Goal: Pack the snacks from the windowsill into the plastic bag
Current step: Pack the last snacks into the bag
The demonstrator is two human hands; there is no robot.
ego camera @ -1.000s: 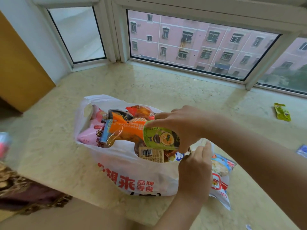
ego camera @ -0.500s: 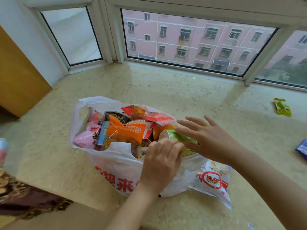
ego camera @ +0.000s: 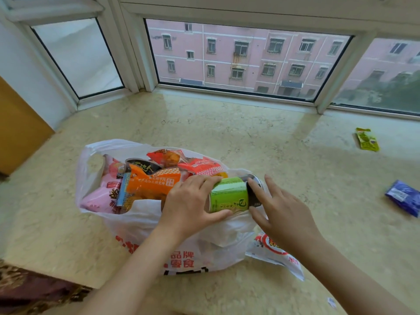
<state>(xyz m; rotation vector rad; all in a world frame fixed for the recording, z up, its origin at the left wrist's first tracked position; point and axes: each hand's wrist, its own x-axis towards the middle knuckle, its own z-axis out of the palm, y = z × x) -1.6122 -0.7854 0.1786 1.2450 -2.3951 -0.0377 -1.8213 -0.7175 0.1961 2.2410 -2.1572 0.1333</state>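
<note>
Marble windowsill (ego camera: 227, 133) runs under the panes, and the white plastic bag (ego camera: 145, 226) sits on it near your edge, its mouth gaping and already heaped. Your left hand (ego camera: 191, 205) has its grip curled round a green can (ego camera: 228, 194), which lies on its side at the right lip of the bag, more perched on the pile than sunk into it. Your right hand (ego camera: 284, 214) has its fingers spread and straight, the tips just at the can's dark end, holding nothing.

Watch that can. It is round and lying across a mound of slippery packets, so if you let go before it is bedded in, I judge it may roll out over the low right lip onto the sill. Pushing it in hard could also shove the orange packet (ego camera: 150, 185) and its neighbours up and out of the far side, or crush the softer ones.

Inside the bag you have a pink packet (ego camera: 102, 194) at the left, the orange one across the middle, a dark-lidded tub (ego camera: 143, 165) behind it, and red-orange packets (ego camera: 200, 165) toward the back. Another white packet with a red ring (ego camera: 272, 248) lies outside, partly tucked under the bag's right corner.

Still unpacked, well apart to the right: a yellow-green packet (ego camera: 367, 139) and a blue packet (ego camera: 404, 197).
</note>
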